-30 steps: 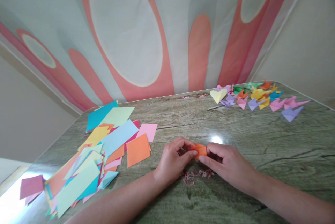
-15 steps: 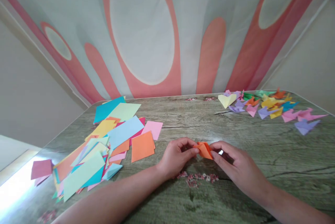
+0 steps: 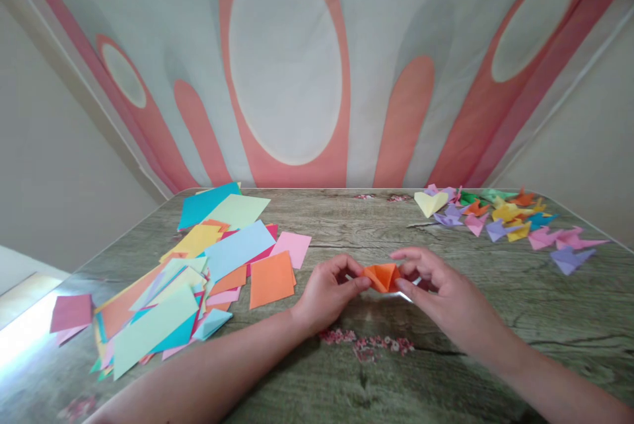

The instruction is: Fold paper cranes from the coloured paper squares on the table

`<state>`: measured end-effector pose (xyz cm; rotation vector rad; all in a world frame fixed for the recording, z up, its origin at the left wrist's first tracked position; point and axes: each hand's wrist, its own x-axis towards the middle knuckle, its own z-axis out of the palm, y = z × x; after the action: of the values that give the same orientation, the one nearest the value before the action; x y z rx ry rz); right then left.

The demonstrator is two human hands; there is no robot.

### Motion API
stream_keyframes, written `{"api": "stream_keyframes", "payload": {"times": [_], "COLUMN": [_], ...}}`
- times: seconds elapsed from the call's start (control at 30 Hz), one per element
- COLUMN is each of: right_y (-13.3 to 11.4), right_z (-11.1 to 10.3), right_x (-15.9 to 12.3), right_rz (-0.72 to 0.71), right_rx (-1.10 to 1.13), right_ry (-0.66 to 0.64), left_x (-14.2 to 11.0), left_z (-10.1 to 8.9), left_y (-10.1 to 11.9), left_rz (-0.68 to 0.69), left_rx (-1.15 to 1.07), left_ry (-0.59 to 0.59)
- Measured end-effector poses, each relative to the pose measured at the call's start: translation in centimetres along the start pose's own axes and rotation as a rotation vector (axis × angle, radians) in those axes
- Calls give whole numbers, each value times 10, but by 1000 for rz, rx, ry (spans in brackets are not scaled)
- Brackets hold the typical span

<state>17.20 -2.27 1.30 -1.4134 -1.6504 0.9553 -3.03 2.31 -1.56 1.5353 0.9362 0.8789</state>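
Note:
Between my two hands, just above the wooden table (image 3: 376, 378), is a small folded piece of orange origami paper (image 3: 381, 277). My left hand (image 3: 331, 288) pinches its left end between thumb and fingers. At the right end, my right hand (image 3: 432, 282) grips it with the thumb and a bent finger, while another finger is raised off the paper. The folds stand partly spread, with creased faces turned towards me. The fingers cover both ends of the paper.
To the left lies a loose heap of coloured paper sheets (image 3: 153, 331), with an orange square (image 3: 271, 280) at its near right side. Several folded paper birds (image 3: 505, 212) and a pale yellow paper heart (image 3: 430, 203) sit at the back right. A patterned wall (image 3: 287, 67) rises behind the table.
The orange paper has turned and its folds look wider apart. My right hand's fingers have lifted and loosened a little. The camera view has tilted slightly.

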Motion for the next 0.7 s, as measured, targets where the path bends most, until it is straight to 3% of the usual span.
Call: {"api": "stream_keyframes", "payload": {"times": [0.1, 0.2, 0.37, 0.7], "right_y": [10, 21, 29, 30], "right_z": [3, 5, 4, 8], "right_x": [6, 6, 2, 0], "right_rz": [16, 49, 78, 77], "right_rx": [54, 40, 35, -106], "right_ry": [-129, -277, -327, -281], "left_x": [3, 3, 3, 2], "left_z": [-10, -18, -22, -19], "left_y": [-2, 5, 14, 14], "left_rz": [-6, 30, 134, 104], "left_rx": [-16, 90, 313, 428], "left_ry": [-21, -151, -380, -319]}}
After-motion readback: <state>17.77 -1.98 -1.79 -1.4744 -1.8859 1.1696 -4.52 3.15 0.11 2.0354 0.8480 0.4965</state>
